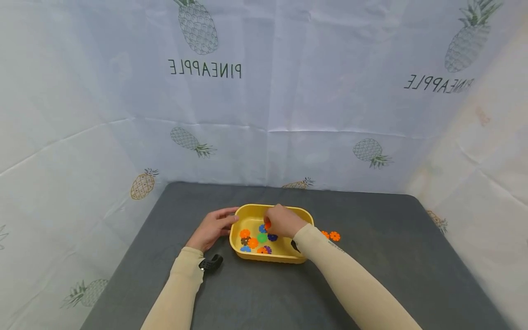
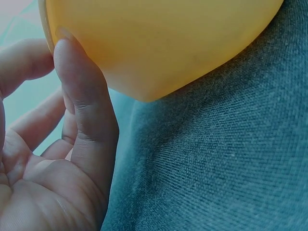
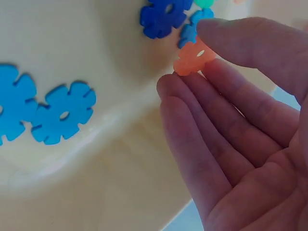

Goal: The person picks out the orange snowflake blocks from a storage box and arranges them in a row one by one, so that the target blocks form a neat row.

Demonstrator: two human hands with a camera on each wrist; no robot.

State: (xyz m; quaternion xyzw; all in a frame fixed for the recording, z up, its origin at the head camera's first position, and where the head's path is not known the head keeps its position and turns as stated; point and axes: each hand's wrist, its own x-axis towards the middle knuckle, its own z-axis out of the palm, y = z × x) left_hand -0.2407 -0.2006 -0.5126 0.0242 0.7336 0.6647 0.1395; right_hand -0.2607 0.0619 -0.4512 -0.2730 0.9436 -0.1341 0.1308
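The right hand [image 1: 283,221] reaches into the yellow tray [image 1: 251,211], pinching an orange snowflake disc [image 3: 193,57] between thumb and fingertips. The left hand [image 1: 212,228] rests open against the tray's left outer wall, fingers straight. More coloured discs [image 1: 261,238] lie inside; two orange discs [image 1: 331,235] lie on the grey table [image 1: 392,256], just right of the tray.

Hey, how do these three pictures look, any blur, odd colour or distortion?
Head view: even light, sharp, wide-angle bend at the edges, backdrop lettering mirrored. Left wrist view: tray close and soft, cloth weave sharp. Right wrist view: washed out, the tray looks cream, orange piece and fingers slightly soft.
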